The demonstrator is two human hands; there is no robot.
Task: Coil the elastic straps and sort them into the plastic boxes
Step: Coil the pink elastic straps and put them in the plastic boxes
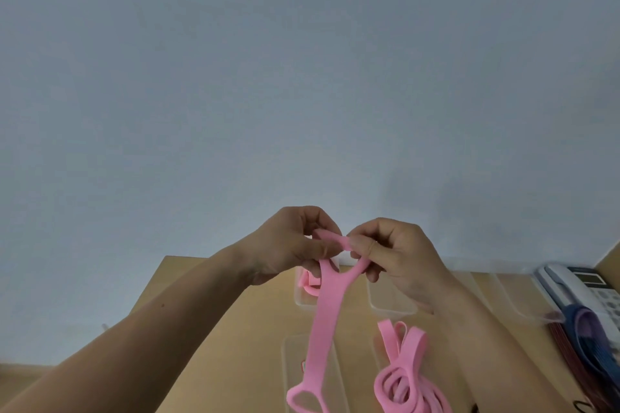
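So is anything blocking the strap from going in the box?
Nothing visible does. The left hand and right hand pinch the strap right above the box, which shows no lid.

We cannot see the strap (327, 312) end pinched between left hand (292, 245) and right hand (399, 255); below them, its loop and the coil (399, 386) run off frame.

Matt pink elastic cloth strap (327, 308), clear glossy plastic boxes (392, 307), smooth light wood table (235, 329)
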